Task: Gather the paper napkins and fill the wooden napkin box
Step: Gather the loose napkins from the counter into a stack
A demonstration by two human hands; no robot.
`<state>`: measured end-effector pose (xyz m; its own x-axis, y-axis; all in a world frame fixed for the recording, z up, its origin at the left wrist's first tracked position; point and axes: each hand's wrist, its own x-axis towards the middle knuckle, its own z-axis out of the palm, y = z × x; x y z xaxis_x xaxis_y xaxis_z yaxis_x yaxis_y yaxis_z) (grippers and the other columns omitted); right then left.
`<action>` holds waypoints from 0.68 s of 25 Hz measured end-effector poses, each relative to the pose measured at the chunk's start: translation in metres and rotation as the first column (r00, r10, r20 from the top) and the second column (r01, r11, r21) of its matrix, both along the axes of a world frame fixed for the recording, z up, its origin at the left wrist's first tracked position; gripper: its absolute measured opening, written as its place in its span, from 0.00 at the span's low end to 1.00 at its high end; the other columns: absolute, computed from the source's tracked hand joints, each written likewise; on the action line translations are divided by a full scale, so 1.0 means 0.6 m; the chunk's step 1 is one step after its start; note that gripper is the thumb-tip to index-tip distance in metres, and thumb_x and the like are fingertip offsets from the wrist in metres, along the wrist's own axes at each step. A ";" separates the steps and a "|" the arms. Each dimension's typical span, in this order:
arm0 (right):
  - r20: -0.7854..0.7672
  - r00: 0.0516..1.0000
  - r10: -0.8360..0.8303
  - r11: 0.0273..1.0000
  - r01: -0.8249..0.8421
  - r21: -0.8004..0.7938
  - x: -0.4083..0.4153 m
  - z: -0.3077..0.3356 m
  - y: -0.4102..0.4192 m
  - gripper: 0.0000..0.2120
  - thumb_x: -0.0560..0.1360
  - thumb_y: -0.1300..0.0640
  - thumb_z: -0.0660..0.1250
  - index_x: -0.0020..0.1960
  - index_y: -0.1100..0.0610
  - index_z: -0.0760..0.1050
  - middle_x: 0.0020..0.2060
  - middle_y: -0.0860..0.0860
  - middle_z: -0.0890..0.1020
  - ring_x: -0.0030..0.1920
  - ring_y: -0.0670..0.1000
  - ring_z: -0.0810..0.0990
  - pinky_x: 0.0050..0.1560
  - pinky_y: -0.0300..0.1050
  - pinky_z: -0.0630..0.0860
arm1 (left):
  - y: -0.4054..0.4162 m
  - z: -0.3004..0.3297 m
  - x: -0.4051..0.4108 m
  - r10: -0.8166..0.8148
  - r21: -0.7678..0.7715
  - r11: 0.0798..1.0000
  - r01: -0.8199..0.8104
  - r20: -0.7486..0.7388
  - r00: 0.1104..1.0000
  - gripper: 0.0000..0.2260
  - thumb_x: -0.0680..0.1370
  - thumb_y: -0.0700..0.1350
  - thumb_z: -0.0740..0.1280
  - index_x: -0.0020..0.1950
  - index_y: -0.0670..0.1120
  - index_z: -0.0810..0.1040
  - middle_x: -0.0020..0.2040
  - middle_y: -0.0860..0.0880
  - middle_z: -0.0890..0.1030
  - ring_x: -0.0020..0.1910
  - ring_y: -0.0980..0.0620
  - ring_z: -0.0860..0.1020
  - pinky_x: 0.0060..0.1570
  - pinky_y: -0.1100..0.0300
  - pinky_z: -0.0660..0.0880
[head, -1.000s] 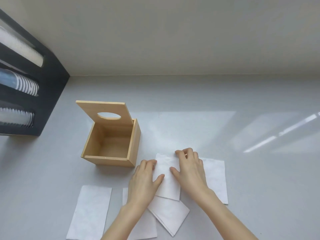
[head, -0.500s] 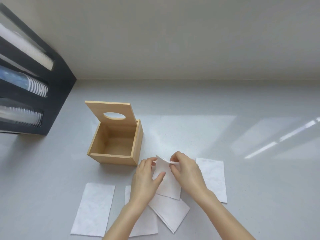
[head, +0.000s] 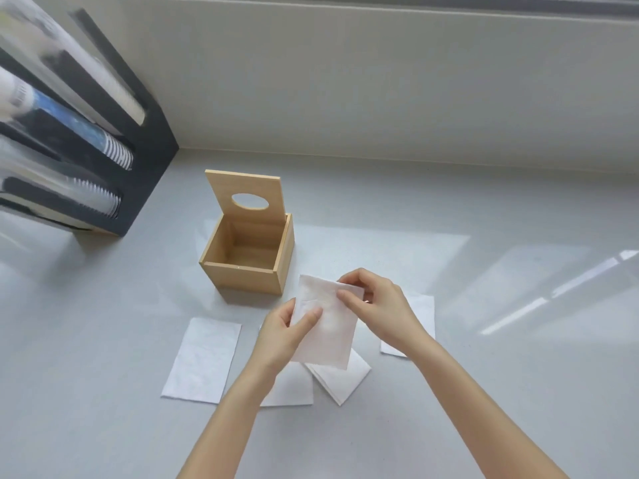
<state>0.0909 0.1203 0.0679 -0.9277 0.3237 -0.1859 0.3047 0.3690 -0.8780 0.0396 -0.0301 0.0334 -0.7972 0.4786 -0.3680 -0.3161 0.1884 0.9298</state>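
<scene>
A white paper napkin point(head: 328, 326) is lifted off the grey counter, held flat between both hands. My left hand point(head: 281, 335) pinches its left edge and my right hand point(head: 377, 305) pinches its top right corner. The wooden napkin box point(head: 247, 274) stands just behind and left of the napkin, its lid with an oval hole point(head: 249, 195) tipped up and open, its inside bare. Several more napkins lie on the counter: one at the left point(head: 202, 361), one under my left wrist point(head: 294, 388), a tilted one point(head: 340, 378) and one behind my right hand point(head: 420, 305).
A black rack point(head: 148, 160) with rolls and striped items stands at the back left. A pale wall point(head: 380, 81) closes off the grey counter point(head: 484, 375) behind the box.
Both hands have raised one napkin off the pile on the counter, where it earlier lay pressed flat. The camera view has tilted up and shifted.
</scene>
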 end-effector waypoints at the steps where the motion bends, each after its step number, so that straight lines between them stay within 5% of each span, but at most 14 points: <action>1: 0.012 1.000 -0.018 0.999 0.018 -0.033 0.003 -0.004 -0.002 0.03 0.76 0.55 0.63 0.46 0.48 0.75 0.41 0.46 0.81 0.44 0.50 0.80 0.44 0.42 0.74 | -0.007 0.001 0.005 0.030 -0.003 1.000 -0.030 0.013 0.999 0.09 0.75 0.47 0.68 0.50 0.43 0.80 0.42 0.49 0.82 0.41 0.52 0.80 0.35 0.67 0.75; 5: 0.215 0.974 -0.073 0.994 0.053 0.097 0.019 -0.044 -0.010 0.15 0.76 0.49 0.63 0.59 0.55 0.74 0.49 0.50 0.81 0.49 0.49 0.80 0.48 0.42 0.75 | -0.037 -0.003 0.017 0.170 -0.008 0.986 -0.169 0.072 0.983 0.07 0.77 0.45 0.64 0.51 0.45 0.79 0.45 0.48 0.83 0.45 0.50 0.81 0.43 0.61 0.77; 10: 0.438 0.899 -0.006 0.877 -0.206 0.434 0.039 -0.089 -0.037 0.25 0.73 0.47 0.64 0.66 0.57 0.65 0.61 0.53 0.71 0.63 0.54 0.69 0.57 0.46 0.69 | -0.064 -0.015 0.021 0.247 -0.040 0.969 -0.245 0.092 0.965 0.08 0.78 0.46 0.64 0.53 0.46 0.79 0.52 0.44 0.83 0.53 0.45 0.80 0.56 0.50 0.75; 13: 0.469 0.883 0.004 0.780 -0.297 0.552 0.039 -0.095 -0.052 0.23 0.73 0.49 0.64 0.63 0.59 0.65 0.60 0.55 0.70 0.61 0.57 0.68 0.56 0.46 0.68 | -0.068 -0.015 0.022 0.260 -0.025 0.965 -0.259 0.086 0.962 0.06 0.78 0.44 0.62 0.50 0.47 0.79 0.50 0.46 0.83 0.52 0.46 0.80 0.54 0.53 0.75; 17: 0.522 0.853 0.008 0.812 -0.310 0.495 0.026 -0.095 -0.060 0.17 0.73 0.56 0.64 0.58 0.61 0.64 0.58 0.58 0.73 0.59 0.59 0.71 0.47 0.45 0.64 | -0.070 -0.020 0.025 0.269 -0.023 0.963 -0.268 0.113 0.957 0.06 0.79 0.43 0.61 0.49 0.48 0.78 0.49 0.46 0.82 0.51 0.46 0.80 0.52 0.54 0.75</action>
<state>0.1063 0.0843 0.0107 -0.8136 0.3641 -0.4532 0.5142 0.8144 -0.2688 0.0549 -0.0720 0.0212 -0.8483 0.2498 -0.4669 -0.4600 0.0892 0.8835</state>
